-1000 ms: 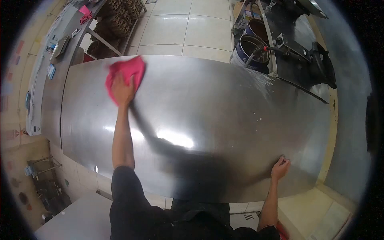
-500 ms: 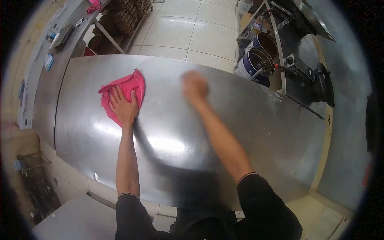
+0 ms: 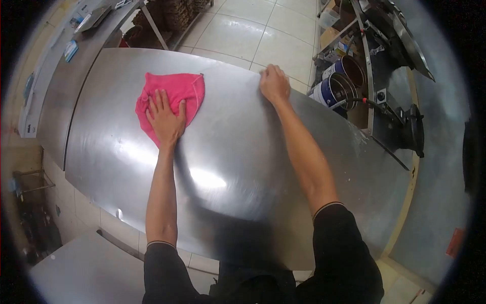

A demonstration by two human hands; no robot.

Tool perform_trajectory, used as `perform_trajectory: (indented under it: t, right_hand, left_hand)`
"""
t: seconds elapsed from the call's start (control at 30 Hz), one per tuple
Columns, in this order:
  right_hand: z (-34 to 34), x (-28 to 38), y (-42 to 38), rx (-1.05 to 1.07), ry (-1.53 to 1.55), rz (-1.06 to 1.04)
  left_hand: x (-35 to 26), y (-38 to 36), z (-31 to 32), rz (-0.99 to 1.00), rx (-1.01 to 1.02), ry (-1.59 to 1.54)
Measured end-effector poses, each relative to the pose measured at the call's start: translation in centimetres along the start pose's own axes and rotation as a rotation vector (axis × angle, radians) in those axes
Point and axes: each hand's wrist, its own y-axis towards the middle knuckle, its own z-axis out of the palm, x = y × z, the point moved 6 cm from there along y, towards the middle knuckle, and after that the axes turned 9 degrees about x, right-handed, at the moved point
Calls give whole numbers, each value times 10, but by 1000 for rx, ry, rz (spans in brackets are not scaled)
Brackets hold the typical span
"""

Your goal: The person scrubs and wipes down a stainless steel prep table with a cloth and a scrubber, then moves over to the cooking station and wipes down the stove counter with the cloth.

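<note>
A pink cloth lies spread on the left part of a shiny steel table. My left hand rests flat on top of the cloth, fingers spread and pointing to the far side. At the table's far edge is my right hand, its fingers curled over the rim; the fingertips are partly hidden, and no object shows in it.
Beyond the far edge at right stand metal buckets beneath a rack with a black burner and hose. A side counter runs along the left, with a blue packet. A white surface is at lower left.
My right hand has moved right and forward to the table's far edge. The cloth's far part has opened out flatter, with my left hand still on it. The view has shifted slightly.
</note>
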Motion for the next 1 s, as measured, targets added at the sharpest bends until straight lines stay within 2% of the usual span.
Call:
perform_trajectory:
  t: [0.07,0.13,0.2,0.27,0.37,0.47,0.57,0.6,0.63,0.7,0.73,0.77,0.8,0.83,0.9,0.93,1.0]
  right_hand:
    - [-3,-2,-9,-67,-31,-36]
    - [-5,-1,-40,-44,3,-182]
    - [-19,-31,-82,-8,24,-145]
    - [-46,-85,-129,-81,25,-37]
    - [-94,-185,-245,-184,-35,188]
    - [-129,-269,-388,-276,-52,507]
    - [-140,-285,-479,-263,-129,637]
    - [-140,-286,-497,-248,-123,725]
    - [-143,-287,-511,-241,-122,809]
    - [-137,-285,-532,-278,-153,796]
    - [-138,-281,-542,-313,-165,784]
    - [-140,-274,-548,-296,-160,786]
    - [-142,-268,-560,-272,-153,791]
    - [-143,-272,-582,-275,-159,777]
    - [-138,-297,-623,-328,-172,822]
    - [-141,-305,-634,-319,-161,822]
    - [-150,-320,-664,-302,-247,933]
  left_hand:
    - [0,9,1,4,-9,-1]
    - [6,14,4,3,-17,13]
    - [12,26,9,-7,-11,32]
    - [17,42,11,-14,-20,51]
    - [16,63,17,-138,-7,20]
    - [-43,73,50,-117,-17,94]
    - [-202,19,58,302,-83,-102]
    - [-261,-23,39,402,-202,-236]
    - [-312,-62,41,510,4,-417]
    - [-396,-164,28,778,175,-555]
    - [-421,-224,31,853,152,-676]
    - [-444,-282,44,990,307,-790]
    - [-448,-338,27,1141,338,-836]
    - [-453,-379,13,1306,480,-631]
    - [-431,-419,2,1405,358,-841]
    - [-420,-403,-2,1400,365,-829]
    - [-393,-333,8,1277,817,-738]
